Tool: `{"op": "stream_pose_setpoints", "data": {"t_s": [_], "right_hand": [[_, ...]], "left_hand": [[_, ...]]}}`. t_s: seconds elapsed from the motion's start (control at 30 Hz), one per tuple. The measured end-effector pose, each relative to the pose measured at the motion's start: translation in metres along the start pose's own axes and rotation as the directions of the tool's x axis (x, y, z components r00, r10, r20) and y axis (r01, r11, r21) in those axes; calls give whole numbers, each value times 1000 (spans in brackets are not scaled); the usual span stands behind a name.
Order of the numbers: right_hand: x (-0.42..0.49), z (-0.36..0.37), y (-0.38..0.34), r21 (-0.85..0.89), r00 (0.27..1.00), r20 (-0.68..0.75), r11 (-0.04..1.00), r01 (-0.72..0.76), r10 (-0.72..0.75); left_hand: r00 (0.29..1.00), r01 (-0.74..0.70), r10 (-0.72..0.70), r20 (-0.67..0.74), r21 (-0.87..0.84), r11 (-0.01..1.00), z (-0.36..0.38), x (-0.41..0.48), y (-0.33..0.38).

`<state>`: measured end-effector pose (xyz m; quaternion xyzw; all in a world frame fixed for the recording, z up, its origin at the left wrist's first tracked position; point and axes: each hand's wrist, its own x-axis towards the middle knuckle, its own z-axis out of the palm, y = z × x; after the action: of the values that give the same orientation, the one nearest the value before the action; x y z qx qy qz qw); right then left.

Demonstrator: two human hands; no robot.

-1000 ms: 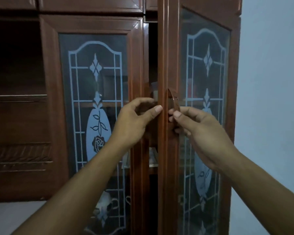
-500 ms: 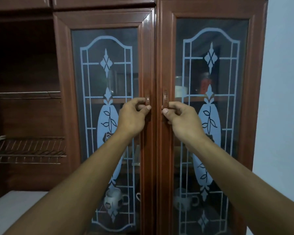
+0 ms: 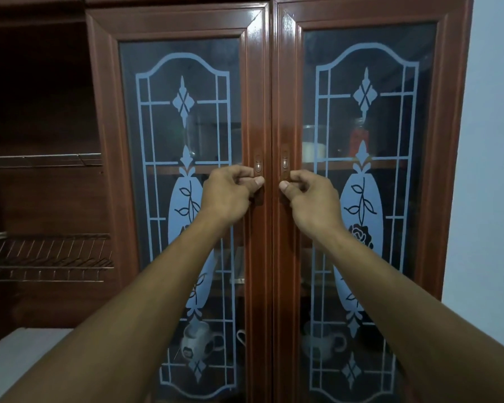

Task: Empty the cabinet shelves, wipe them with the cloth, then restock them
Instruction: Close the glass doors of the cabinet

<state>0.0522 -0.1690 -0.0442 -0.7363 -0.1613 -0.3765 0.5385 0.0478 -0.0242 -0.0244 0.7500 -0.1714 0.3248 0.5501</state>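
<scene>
Reddish-brown cabinet doors (image 3: 259, 82), frosted floral glass (image 3: 184, 141)

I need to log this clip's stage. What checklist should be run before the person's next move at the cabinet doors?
1. The left hand grips the left door handle: ok.
2. The right hand grips the right door handle: ok.
3. The left door and right door meet with no gap: ok.
4. The shelves emptied: not ok; a spotted mug, a white mug and a red container stand inside.
5. The cloth within reach: cannot tell; none in view.
</scene>
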Motion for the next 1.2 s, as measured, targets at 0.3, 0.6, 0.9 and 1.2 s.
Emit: {"op": "stream_pose_setpoints", "data": {"t_s": [0.3,0.6,0.9,1.2], "right_hand": [[5,2,5,9,1000,-14,1000,-4,4],[-2,2,3,21,1000,4,1000,-12,12],[-35,-6,-2,72,997,-28,995,-65,67],[-92,-9,2,132,977,25,968,-212,211]], "left_hand": [[1000,-8,7,-12,-30,1000,-1,0,-1],[997,-15,10,-78,-69,997,5,-7,-5],[983,-37,23,-184,-75,996,-5,-34,-9],[990,86,-101,-99,-148,985,-10,-92,-33]]}}
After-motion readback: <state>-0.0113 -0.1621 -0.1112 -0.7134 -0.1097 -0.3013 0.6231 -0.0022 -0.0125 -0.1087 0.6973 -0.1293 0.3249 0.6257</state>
